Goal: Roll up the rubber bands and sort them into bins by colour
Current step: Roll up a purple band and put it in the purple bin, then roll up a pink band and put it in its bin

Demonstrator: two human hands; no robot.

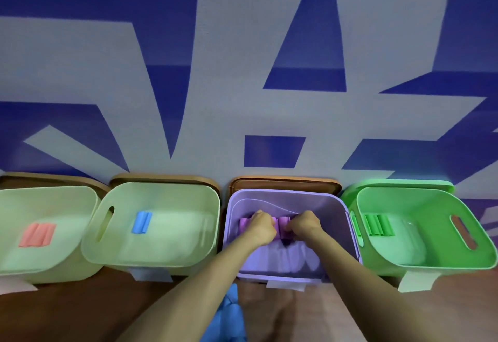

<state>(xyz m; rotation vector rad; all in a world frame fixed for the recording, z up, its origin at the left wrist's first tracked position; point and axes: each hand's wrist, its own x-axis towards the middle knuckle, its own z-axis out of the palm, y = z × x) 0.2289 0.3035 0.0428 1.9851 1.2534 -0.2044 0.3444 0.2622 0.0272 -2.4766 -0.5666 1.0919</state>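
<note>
Purple rolls [283,223]: lying in a row at the far side of the purple bin [347,223], directly under both hands; one shows between the knuckles, another just outside the left hand
Left hand [260,227]: fingers curled down onto the rolls, seemingly pinching one; fingertips hidden
Right hand [304,224]: curled likewise, just beside the left; fingertips pinching the same roll
Sorted colours: blue roll [141,222] and pink rolls [37,235] well out to the left of the left hand; green rolls [377,224] off to the right of the right hand
Blue bands [229,314]: loose heap between the forearms, nearer the body; not yet rolled
Risk: rubber springs back; if the fingers let go unevenly, the roll could uncurl or knock its neighbours out of line; a snagged fingertip could drag one up
</note>
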